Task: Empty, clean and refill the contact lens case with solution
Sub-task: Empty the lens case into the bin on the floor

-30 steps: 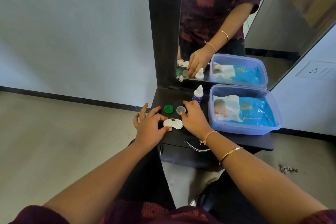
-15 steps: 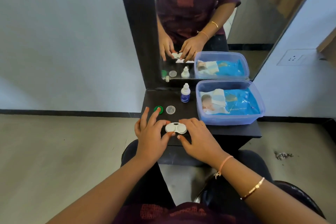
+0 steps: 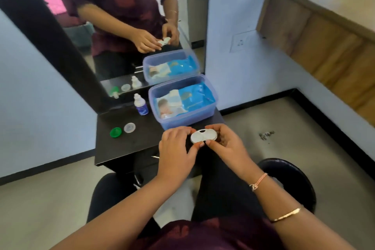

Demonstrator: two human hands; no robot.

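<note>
The white contact lens case [image 3: 203, 136] is lifted off the black table [image 3: 125, 142] near its front right corner, its flat underside turned toward me. My left hand [image 3: 176, 154] pinches its left end and my right hand [image 3: 225, 146] pinches its right end. A green cap [image 3: 115, 132] and a clear cap [image 3: 129, 127] lie loose on the table at the left. The small solution bottle [image 3: 140, 104] with a white top and blue label stands upright near the mirror.
A translucent blue plastic box [image 3: 211, 105] holding a blue wipes pack sits at the table's right, just behind my hands. A tall mirror [image 3: 113, 26] rises behind the table. A black stool [image 3: 294, 180] is under me. A wooden counter [image 3: 324, 32] stands right.
The case has been lifted off the table and carried right by both hands, turned underside up. The camera view has swung to the right.
</note>
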